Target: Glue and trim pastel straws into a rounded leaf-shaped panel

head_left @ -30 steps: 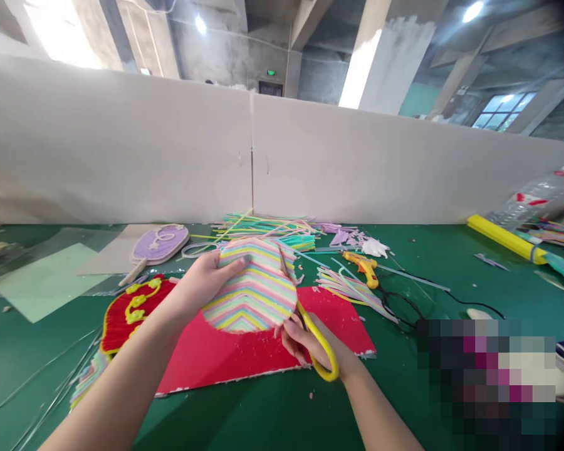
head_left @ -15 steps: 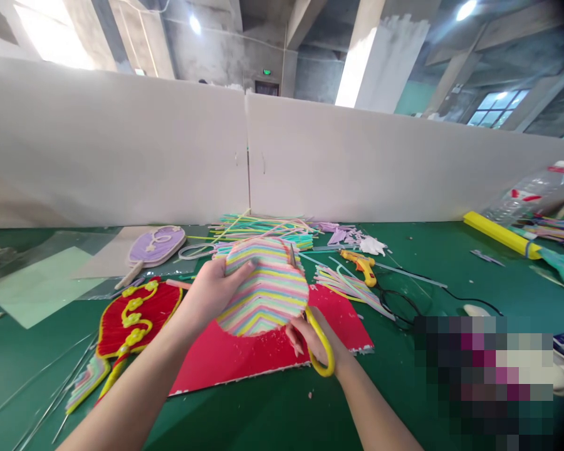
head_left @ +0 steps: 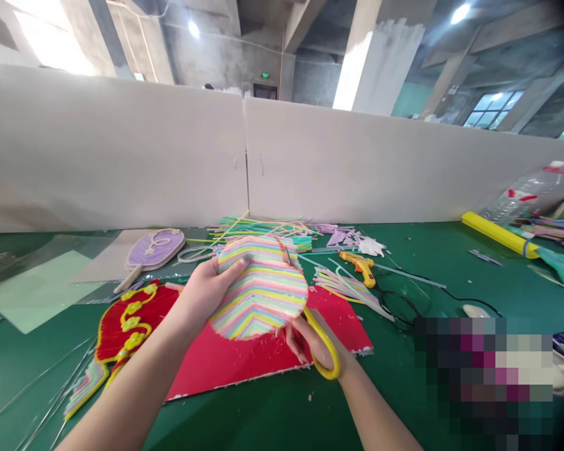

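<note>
Head view: right grip (head_left: pixel 310 341) partly curled round yellow-handled scissors (head_left: pixel 333 362), handle loop nearest, blades mostly hidden by the striped disc (head_left: pixel 262 293), one tip showing near its right edge. Left grip (head_left: pixel 210 287), to its left, pinches the disc closed, thumb on the face, fingers hidden behind; probably so the right rim is free for the blades. Disc is between both grips, over a red sheet (head_left: pixel 225 366) that likely shields the green counter (head_left: pixel 216 423). Left of left grip: red flowered piece (head_left: pixel 110 326), likely for elbow room. Beyond right grip: thin strips (head_left: pixel 345 289), then glue gun (head_left: pixel 365 268), apparently in easy reach. Purple fan (head_left: pixel 155 252) farther, beyond left grip.
</note>
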The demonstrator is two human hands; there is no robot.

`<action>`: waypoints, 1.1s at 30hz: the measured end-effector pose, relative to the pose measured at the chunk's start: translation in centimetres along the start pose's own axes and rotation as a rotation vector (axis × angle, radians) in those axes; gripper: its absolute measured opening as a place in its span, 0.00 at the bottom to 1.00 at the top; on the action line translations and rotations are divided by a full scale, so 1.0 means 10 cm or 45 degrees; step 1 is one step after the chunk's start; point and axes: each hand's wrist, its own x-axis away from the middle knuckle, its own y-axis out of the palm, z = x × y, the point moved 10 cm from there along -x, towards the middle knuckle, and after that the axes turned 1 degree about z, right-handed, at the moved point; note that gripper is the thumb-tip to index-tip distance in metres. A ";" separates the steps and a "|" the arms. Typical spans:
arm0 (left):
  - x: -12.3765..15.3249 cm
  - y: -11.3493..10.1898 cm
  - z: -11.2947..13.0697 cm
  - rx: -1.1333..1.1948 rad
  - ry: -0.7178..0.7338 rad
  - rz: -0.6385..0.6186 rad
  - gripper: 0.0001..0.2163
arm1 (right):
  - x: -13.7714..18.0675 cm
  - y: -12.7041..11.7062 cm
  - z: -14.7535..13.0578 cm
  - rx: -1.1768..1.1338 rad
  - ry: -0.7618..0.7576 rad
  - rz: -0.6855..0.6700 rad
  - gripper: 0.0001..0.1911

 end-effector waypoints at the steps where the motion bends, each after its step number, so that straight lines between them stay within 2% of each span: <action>1: 0.01 -0.01 0.01 -0.004 0.010 0.021 0.23 | 0.00 -0.01 0.01 0.008 0.005 0.020 0.28; 9: -0.01 -0.08 0.08 -0.288 0.155 0.119 0.17 | 0.01 -0.11 -0.01 0.062 0.037 0.141 0.29; 14: 0.01 -0.13 0.14 -0.294 0.174 0.167 0.16 | 0.01 -0.09 -0.03 0.059 -0.014 0.090 0.29; 20: -0.01 -0.05 0.10 -0.206 0.079 0.035 0.21 | 0.01 -0.03 0.00 -0.012 -0.045 -0.031 0.28; 23: -0.01 -0.04 0.10 -0.124 0.076 0.023 0.22 | 0.01 0.00 0.00 -0.049 -0.037 -0.058 0.28; 30: -0.01 0.02 0.02 -0.024 0.007 -0.046 0.22 | 0.00 -0.07 0.07 0.017 0.068 0.082 0.30; 33: -0.04 0.00 -0.01 -0.051 -0.001 -0.016 0.20 | 0.00 -0.09 0.13 0.030 0.136 0.108 0.31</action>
